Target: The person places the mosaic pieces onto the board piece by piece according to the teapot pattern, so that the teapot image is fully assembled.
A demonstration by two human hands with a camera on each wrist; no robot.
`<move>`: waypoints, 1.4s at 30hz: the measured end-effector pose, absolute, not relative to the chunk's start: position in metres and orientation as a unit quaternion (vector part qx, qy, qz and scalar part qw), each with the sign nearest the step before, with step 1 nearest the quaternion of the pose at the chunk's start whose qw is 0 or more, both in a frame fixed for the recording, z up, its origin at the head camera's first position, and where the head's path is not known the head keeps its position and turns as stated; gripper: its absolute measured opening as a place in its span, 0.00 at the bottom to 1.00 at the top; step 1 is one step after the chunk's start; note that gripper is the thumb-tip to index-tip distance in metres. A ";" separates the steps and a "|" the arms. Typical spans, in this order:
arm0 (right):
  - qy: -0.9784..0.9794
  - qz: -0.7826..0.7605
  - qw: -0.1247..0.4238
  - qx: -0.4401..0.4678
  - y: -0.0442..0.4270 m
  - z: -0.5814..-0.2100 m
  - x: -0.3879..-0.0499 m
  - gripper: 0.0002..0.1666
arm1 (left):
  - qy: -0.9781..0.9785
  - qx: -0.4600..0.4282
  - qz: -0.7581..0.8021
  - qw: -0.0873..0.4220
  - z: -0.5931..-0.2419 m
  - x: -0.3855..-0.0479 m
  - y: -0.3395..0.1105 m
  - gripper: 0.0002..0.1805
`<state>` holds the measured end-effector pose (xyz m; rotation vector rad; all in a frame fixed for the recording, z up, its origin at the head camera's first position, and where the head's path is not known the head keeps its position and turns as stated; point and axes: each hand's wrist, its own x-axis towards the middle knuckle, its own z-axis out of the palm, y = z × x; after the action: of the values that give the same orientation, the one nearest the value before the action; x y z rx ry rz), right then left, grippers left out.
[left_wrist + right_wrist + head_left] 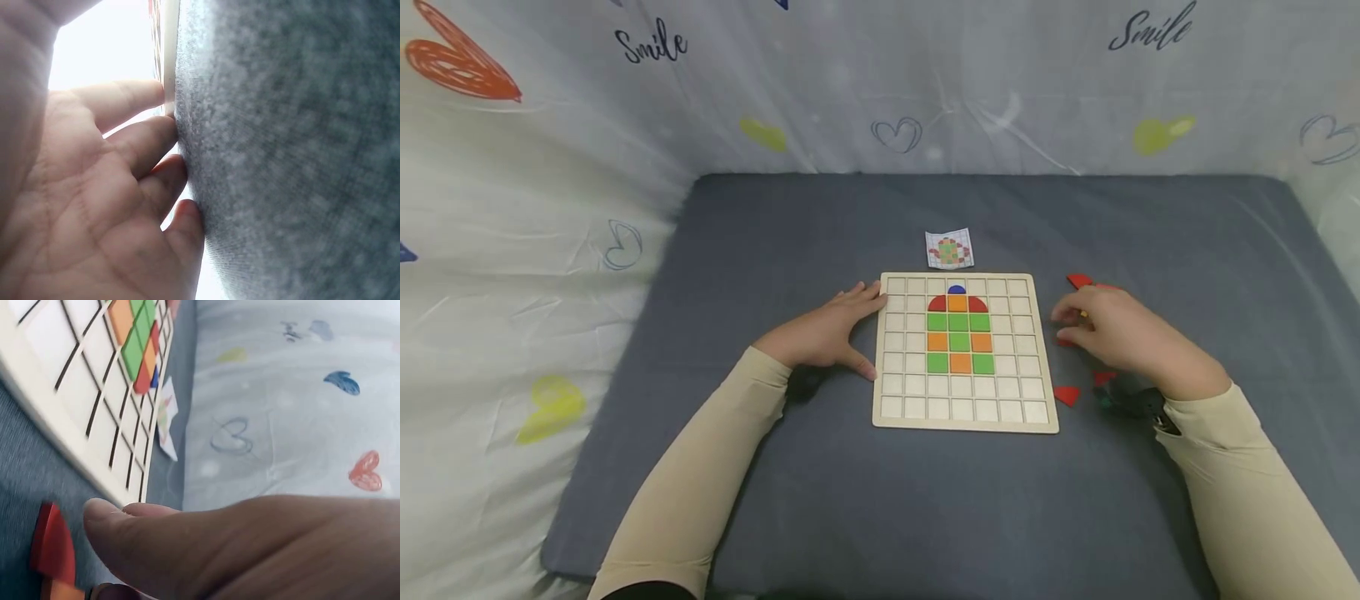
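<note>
A wooden grid board [966, 422] lies flat on the grey table, partly filled with green, orange, red and blue pieces, such as the green square [959, 342]. My left hand [835, 329] rests against the board's left edge, fingers spread. The left wrist view shows its fingers [144, 140] at the board's side [169, 59]. Right of the board, my right hand [1108, 333] hovers over loose pieces, fingers bent, with a gap between thumb and forefinger. A small yellow-orange bit shows in that gap. Below the thumb [103, 515] is a red curved piece [53, 544]; no piece shows between the fingertips.
A small pattern card [950, 249] lies just behind the board. Several red pieces are scattered at the board's right, among them a red triangle [1067, 395] and a red piece [1079, 281]. A printed white curtain [1037, 92] hangs behind the table.
</note>
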<state>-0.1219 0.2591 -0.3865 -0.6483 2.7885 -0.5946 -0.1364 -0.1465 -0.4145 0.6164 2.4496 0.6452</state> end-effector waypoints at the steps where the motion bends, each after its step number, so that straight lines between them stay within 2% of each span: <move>1: 0.949 -0.199 0.112 -0.217 0.263 -0.388 -0.122 0.12 | 0.906 0.229 0.237 0.265 -0.415 -0.136 -0.146 0.70; 7: 0.955 -0.177 0.125 -0.204 0.278 -0.391 -0.121 0.12 | 0.905 0.231 0.237 0.266 -0.415 -0.136 -0.146 0.70; 21: 0.961 -0.155 0.146 -0.178 0.288 -0.397 -0.122 0.17 | 0.905 0.236 0.237 0.264 -0.413 -0.136 -0.146 0.69; 42: 0.955 -0.173 0.184 -0.157 0.279 -0.378 -0.109 0.10 | 0.909 0.233 0.228 0.261 -0.414 -0.136 -0.147 0.69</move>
<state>-0.1088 0.2793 -0.3783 -0.4422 2.6932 -0.4870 -0.1361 -0.1465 -0.4144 0.6310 2.4596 0.6177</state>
